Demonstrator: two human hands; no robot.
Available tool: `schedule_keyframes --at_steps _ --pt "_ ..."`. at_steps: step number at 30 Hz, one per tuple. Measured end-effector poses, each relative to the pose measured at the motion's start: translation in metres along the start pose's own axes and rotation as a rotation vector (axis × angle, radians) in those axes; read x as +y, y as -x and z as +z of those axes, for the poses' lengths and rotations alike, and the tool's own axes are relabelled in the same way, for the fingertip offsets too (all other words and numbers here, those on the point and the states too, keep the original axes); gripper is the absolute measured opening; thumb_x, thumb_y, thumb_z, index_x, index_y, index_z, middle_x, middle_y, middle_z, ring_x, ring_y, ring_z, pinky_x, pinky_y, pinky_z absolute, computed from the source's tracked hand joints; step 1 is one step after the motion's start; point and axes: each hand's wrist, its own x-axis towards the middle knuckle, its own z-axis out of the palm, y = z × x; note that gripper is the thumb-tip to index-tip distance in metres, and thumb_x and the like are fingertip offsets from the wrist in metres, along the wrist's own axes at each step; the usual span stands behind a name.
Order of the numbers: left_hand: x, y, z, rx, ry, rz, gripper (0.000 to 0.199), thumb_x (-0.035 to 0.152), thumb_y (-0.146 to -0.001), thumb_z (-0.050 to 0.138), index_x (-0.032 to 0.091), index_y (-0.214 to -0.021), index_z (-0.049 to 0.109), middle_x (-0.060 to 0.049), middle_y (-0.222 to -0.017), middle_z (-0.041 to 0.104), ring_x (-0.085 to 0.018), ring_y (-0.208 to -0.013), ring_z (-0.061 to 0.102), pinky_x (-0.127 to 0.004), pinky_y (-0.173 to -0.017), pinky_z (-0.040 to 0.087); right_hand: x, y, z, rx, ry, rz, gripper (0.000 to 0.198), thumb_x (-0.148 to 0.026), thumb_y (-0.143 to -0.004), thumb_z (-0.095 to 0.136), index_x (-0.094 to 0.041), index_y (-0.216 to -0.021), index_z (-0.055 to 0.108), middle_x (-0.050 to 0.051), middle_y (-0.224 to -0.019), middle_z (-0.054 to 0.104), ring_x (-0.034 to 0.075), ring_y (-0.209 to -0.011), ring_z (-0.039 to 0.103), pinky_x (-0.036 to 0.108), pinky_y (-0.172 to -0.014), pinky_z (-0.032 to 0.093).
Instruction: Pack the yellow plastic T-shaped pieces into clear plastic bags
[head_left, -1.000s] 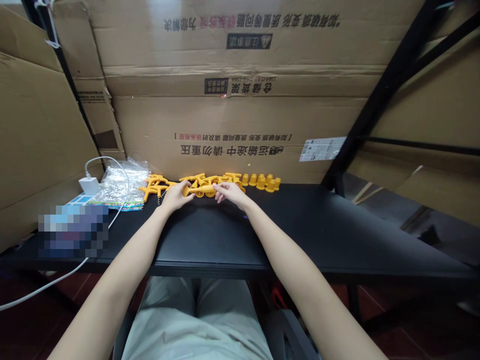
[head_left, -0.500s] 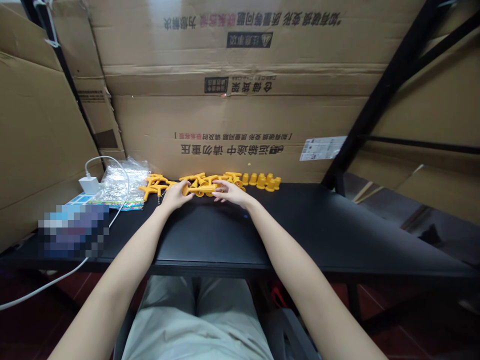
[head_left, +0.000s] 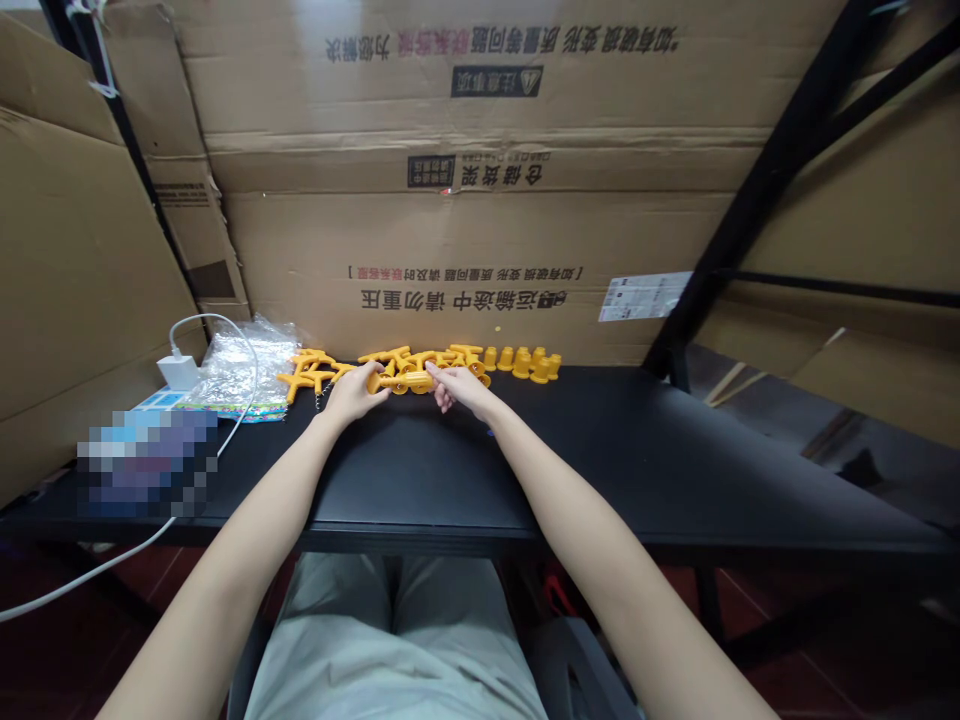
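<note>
A yellow corkscrew (head_left: 409, 380) lies level between my hands, just above the black tabletop. My left hand (head_left: 352, 396) is closed around its wider left end. At the other end, the thumb and fingertips of my right hand (head_left: 463, 388) pinch its tip, with the remaining fingers curled in. Whether a metal spiral shows in the held piece I cannot tell. Directly behind it lie more yellow corkscrew parts (head_left: 469, 352), partly hidden by my hands. Left of my left hand are several yellow T-shaped handles (head_left: 301, 376), at least one with a metal spiral (head_left: 322, 392).
Several yellow cup-shaped pieces (head_left: 523, 362) stand at the back, right of centre. Clear plastic bags (head_left: 247, 365), a white charger (head_left: 178, 372) with its cable, and a blurred-out item (head_left: 150, 460) occupy the left side. Cardboard (head_left: 465, 230) walls the back; a black frame post (head_left: 739, 215) slants at right.
My right hand's fingers, spread near the corkscrew's right end before, have closed in a pinch on it. My left hand has stayed nearly in place.
</note>
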Motion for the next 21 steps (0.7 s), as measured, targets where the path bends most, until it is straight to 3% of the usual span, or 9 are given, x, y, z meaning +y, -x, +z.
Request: schedule_keyframes --at_steps 6,8,10,13,16,21 --pt "0.001 0.001 0.002 0.001 0.016 0.008 0.033 0.038 -0.074 0.062 0.023 -0.103 0.058 -0.002 -0.090 0.067 -0.018 -0.080 0.061 -0.027 -0.073 0.045 -0.003 0.001 -0.002 0.014 0.016 0.109 0.063 -0.070 -0.082 0.034 -0.014 -0.066 0.057 0.001 -0.036 0.050 0.008 -0.029 0.047 0.017 -0.032 0.036" --pt "-0.001 0.000 0.003 0.003 0.022 0.000 0.033 0.038 -0.074 0.061 0.023 -0.103 0.058 -0.002 -0.089 0.067 -0.018 -0.078 0.061 -0.027 -0.072 0.044 -0.004 0.002 -0.006 -0.014 -0.006 0.125 0.063 -0.069 -0.084 0.034 -0.012 -0.080 0.061 0.005 -0.051 0.062 0.009 -0.034 0.053 0.017 -0.033 0.038" --pt "-0.004 0.000 0.004 0.008 0.022 -0.004 0.033 0.040 -0.074 0.061 0.023 -0.102 0.058 -0.002 -0.088 0.067 -0.018 -0.078 0.060 -0.027 -0.070 0.044 -0.004 0.004 -0.010 -0.053 -0.036 0.072 0.052 -0.060 -0.084 0.046 -0.013 -0.101 0.060 0.010 -0.080 0.071 0.010 -0.047 0.062 0.017 -0.039 0.044" --pt "-0.007 -0.001 0.005 0.013 0.014 -0.013 0.033 0.042 -0.074 0.061 0.023 -0.101 0.059 -0.002 -0.087 0.066 -0.018 -0.076 0.060 -0.027 -0.069 0.043 -0.001 0.004 -0.013 -0.100 -0.057 -0.047 0.051 -0.035 -0.078 0.068 -0.019 -0.123 0.051 0.011 -0.109 0.066 0.011 -0.066 0.068 0.017 -0.055 0.052" --pt "-0.009 -0.001 0.005 0.007 0.010 -0.023 0.033 0.041 -0.074 0.060 0.023 -0.102 0.059 -0.001 -0.086 0.066 -0.018 -0.076 0.059 -0.027 -0.069 0.043 0.004 0.002 -0.011 -0.100 -0.047 -0.077 0.054 -0.024 -0.074 0.072 -0.018 -0.123 0.051 0.010 -0.108 0.066 0.010 -0.067 0.068 0.019 -0.060 0.054" --pt "-0.008 -0.001 0.005 0.006 0.010 -0.007 0.033 0.040 -0.073 0.061 0.023 -0.102 0.059 -0.002 -0.088 0.066 -0.018 -0.077 0.060 -0.027 -0.070 0.044 0.008 -0.003 -0.008 -0.087 -0.038 -0.051 0.046 -0.026 -0.078 0.069 -0.014 -0.118 0.053 0.011 -0.097 0.070 0.012 -0.065 0.068 0.019 -0.058 0.054"
